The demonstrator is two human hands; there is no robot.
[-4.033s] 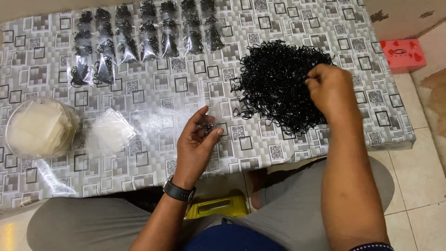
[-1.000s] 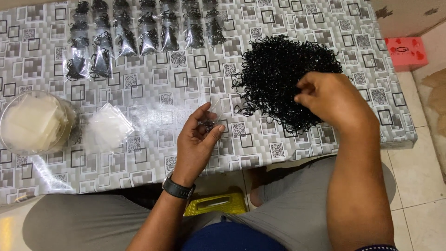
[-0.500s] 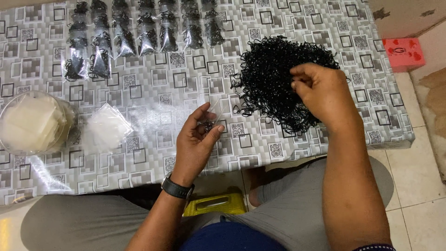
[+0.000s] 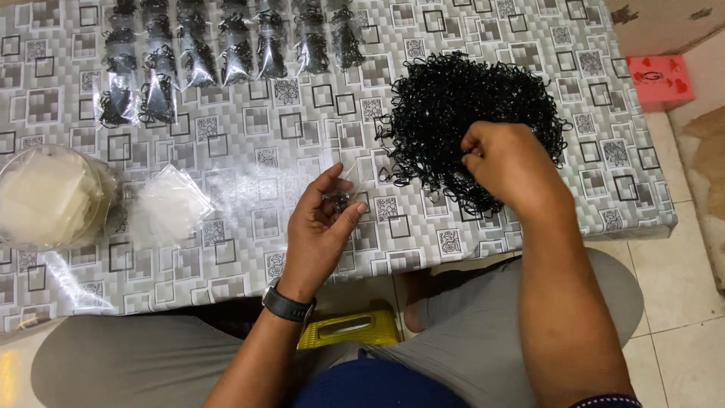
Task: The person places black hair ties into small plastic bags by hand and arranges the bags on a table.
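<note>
Black elastic loops (image 4: pixel 468 113) sit tangled; the right hand (image 4: pixel 510 162) should pinch few, while left hand (image 4: pixel 325 227) fingers hold the small clear bag (image 4: pixel 343 185) open.

R hand (image 4: pixel 507 162) hides its fingertips in black band pile (image 4: pixel 461 106). Filled bags (image 4: pixel 226 45) at 12 o'clock cut off by top edge. L hand (image 4: pixel 326 219) contents too small to tell.
</note>
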